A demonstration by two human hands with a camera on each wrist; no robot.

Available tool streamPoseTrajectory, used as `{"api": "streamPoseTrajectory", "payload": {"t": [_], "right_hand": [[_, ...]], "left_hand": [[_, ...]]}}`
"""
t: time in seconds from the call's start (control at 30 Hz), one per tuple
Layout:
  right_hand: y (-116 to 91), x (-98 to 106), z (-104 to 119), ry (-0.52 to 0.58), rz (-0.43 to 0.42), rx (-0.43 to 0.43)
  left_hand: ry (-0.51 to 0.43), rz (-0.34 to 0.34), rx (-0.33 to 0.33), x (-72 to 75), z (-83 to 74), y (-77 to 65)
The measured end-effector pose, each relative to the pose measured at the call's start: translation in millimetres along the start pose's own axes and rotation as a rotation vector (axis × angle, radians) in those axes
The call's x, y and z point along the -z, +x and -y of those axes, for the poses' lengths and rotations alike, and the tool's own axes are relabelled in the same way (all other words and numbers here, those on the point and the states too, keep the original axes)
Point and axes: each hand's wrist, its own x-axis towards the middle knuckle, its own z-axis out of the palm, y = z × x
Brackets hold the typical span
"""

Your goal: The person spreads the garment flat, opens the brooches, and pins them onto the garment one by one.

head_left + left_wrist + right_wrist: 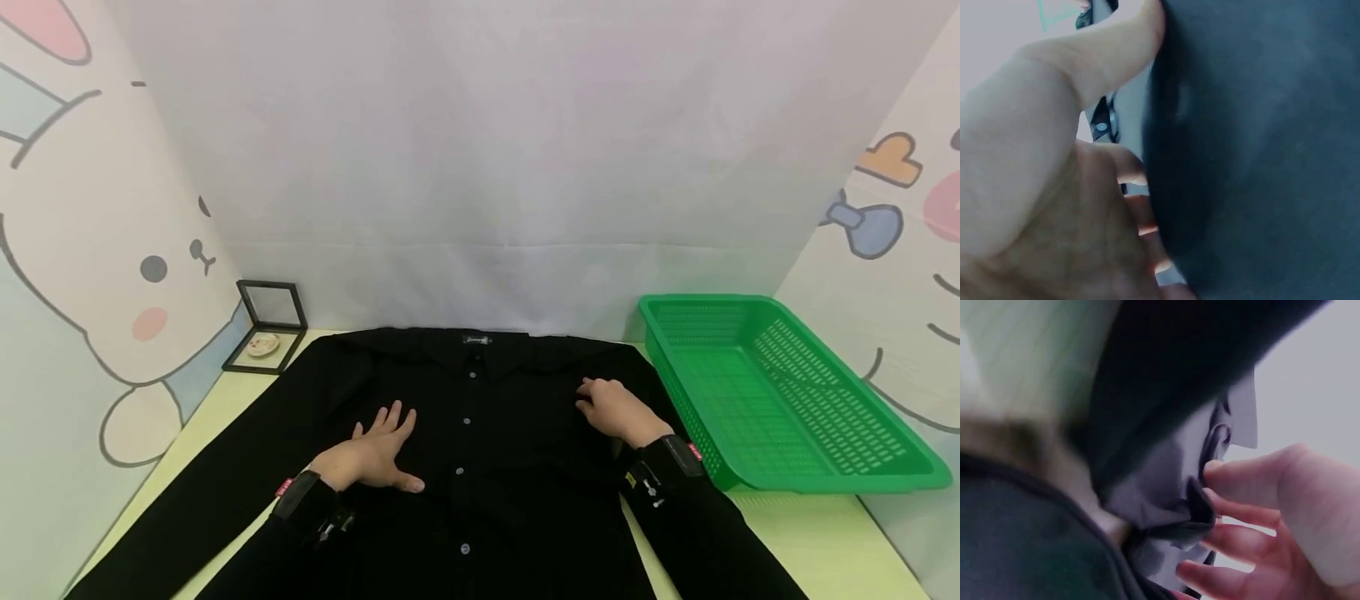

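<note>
One green basket stands at the right; one open black-edged case at far left holds one round item. One black shirt, at least four buttons visible, lies front-up across the desk. Left grip is spread on the shirt; right grip touches cloth, pinching cannot be determined.

No text can be read with certainty. The neck label of the black shirt bears pale marks — too small to make out. A red tag on the left wrist strap and its twin on the right wrist strap show light marks (equally illegible).
</note>
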Motion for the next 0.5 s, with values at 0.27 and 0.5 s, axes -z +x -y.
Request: {"api": "streamPoseTrajectory", "payload": {"t": [0.27, 0.5], "right_hand": [[-3.3, 1.5, -11.3, 0.07, -0.007, 0.012], [3.3, -3.2, -9.6, 0.096, 0.135, 0.047]], "left_hand": [[-0.063, -0.367, -0.159, 30.8, 30.5, -6.9], [-0.001, -0.2, -0.048, 42.7, 42.1, 15.3]]}}
